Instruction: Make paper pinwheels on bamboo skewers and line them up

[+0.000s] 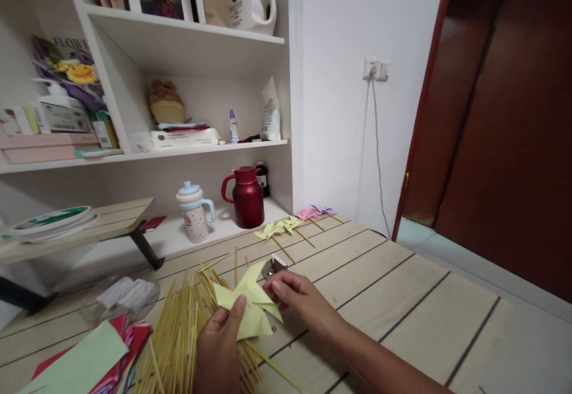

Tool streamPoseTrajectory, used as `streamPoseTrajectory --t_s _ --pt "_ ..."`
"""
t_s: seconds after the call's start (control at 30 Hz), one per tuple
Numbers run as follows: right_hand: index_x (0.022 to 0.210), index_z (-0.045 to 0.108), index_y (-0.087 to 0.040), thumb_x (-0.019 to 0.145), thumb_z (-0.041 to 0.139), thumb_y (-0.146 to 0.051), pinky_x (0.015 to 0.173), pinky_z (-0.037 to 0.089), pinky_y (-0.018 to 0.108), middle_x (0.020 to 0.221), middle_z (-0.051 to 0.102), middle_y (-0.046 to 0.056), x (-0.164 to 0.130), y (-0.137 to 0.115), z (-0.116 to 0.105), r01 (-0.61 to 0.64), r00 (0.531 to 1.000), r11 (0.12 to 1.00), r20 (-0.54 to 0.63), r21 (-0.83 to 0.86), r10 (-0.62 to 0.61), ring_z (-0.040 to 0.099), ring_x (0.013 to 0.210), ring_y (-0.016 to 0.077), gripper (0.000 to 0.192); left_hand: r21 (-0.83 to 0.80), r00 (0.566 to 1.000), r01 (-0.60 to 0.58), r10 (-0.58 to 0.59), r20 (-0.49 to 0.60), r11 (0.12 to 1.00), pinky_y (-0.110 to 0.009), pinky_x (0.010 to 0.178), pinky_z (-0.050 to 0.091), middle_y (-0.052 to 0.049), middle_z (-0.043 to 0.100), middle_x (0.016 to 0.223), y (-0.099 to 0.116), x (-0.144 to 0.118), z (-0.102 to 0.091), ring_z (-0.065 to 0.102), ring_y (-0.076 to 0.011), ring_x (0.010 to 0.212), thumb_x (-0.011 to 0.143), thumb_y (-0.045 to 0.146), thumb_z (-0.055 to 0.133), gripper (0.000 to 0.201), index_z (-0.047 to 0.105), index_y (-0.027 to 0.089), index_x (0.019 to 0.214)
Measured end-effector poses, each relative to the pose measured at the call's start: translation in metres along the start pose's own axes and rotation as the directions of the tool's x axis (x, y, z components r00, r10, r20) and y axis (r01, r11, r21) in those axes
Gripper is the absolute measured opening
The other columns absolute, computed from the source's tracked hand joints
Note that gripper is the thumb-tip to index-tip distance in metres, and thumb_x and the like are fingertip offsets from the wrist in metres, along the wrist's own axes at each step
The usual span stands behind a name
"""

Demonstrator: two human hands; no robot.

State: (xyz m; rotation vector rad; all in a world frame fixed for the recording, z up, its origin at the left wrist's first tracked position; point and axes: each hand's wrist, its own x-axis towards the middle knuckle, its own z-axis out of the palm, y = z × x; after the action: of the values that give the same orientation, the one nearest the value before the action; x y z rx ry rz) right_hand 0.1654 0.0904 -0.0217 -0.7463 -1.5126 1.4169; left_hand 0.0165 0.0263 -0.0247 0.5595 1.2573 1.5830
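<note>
Paper sheets, green over red, are lying lower left of the frame, right by a messy pile of thin sticks at the bottom. Left hand has a pale yellow pinwheel pinched just below center, thumb on top; right hand is bent-fingered at its right edge, honestly can't tell if it's gripping. Smaller-looking pinwheels lie past that, then a red jug mid-frame

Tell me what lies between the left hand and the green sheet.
In the head view, a heap of thin sticks lies between the left hand and the green sheet.
</note>
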Motion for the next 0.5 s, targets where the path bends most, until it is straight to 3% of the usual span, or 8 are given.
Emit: streamPoseTrajectory --t_s 0.33,0.5 --pt "0.092 0.069 -0.018 0.073 0.076 -0.054 0.075 0.041 0.03 0.083 0.062 0.002 -0.0038 -0.0041 0.0041 -0.008 1.0 0.992 -0.002 0.125 0.009 0.055 0.078 0.0167 0.042 -0.002 0.999 0.018 -0.018 0.037 1.0 -0.03 0.062 0.054 -0.005 0.075 0.074 -0.0029 -0.0011 0.0045 0.072 -0.022 0.068 0.061 0.035 0.086 0.043 0.07 0.013 0.095" --pt "0.091 0.066 -0.018 0.071 0.078 -0.051 0.071 0.039 0.027 0.078 0.058 -0.001 -0.0038 -0.0003 0.0052 -0.027 0.999 0.986 0.023 0.167 0.023 0.053 0.074 0.015 0.04 0.023 0.999 0.01 -0.011 0.04 1.0 -0.031 0.065 0.056 -0.005 0.076 0.075 -0.0013 -0.0058 0.0088 0.073 -0.0234 0.073 0.061 0.034 0.086 0.042 0.071 0.014 0.094"
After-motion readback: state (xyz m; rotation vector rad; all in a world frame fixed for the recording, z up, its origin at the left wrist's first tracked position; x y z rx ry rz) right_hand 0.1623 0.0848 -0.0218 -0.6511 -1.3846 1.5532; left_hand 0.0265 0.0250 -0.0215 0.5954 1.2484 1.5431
